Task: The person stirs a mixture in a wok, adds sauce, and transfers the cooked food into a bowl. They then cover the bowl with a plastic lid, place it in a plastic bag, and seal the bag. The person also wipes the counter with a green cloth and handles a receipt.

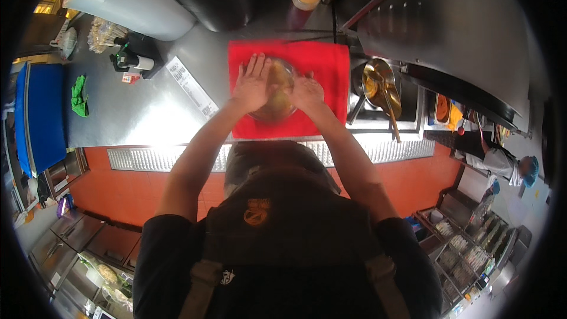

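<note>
A round container [280, 97] with something yellowish showing in it sits on a red cloth [288, 129] in front of me. My left hand [252, 83] lies against its left side, fingers stretched towards the far edge. On the opposite side, my right hand [308, 91] rests along the rim, slightly blurred. Both thumbs reach inward over the container's top. The hands hide parts of its rim, and I cannot tell whether a clear lid covers it. Beyond the cloth stands a squeeze bottle [303, 2] with an orange cap and dark red contents.
Right of the cloth, a metal pan [381, 84] holds a long-handled utensil [390, 113]. A printed paper slip [191, 86], a black dispenser [137, 60] and a green cloth [79, 96] lie leftwards on the steel counter [110, 119]. Another person [500, 164] is at far right.
</note>
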Tool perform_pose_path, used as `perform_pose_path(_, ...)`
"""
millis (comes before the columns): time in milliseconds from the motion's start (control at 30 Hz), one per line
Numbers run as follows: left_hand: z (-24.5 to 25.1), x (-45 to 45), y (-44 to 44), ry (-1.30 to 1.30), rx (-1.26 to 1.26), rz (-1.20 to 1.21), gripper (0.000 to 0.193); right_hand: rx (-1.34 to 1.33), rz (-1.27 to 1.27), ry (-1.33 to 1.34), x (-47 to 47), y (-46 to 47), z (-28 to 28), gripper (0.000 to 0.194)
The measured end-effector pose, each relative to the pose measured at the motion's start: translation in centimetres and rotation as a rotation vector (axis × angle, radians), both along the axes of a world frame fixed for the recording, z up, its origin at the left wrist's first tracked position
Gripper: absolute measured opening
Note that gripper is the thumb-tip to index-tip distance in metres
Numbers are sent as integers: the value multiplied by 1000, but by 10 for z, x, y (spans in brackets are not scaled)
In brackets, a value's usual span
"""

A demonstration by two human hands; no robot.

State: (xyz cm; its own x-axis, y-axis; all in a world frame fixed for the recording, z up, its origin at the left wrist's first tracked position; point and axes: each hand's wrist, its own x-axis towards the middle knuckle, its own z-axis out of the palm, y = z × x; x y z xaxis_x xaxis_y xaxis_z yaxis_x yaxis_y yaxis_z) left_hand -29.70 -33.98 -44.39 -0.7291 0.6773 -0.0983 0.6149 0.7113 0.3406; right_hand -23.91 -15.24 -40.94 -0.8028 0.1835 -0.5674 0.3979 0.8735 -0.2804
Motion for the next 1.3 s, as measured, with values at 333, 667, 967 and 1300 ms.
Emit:
perform_pose_path(333,-11,7,1,155,53,-13,81,-163,267,652,28,5,-58,64)
perform_pose_path(667,-12,26,-11,185,204,-6,79,-92,212,768,35,-3,-78,59)
perform_pose_path(967,-14,30,-14,153,265,40,85,-111,35,812,40,-25,-73,72)
perform_pose_path(1300,-6,32,-14,117,155,42,88,-8,272,654,8,-11,-45,65)
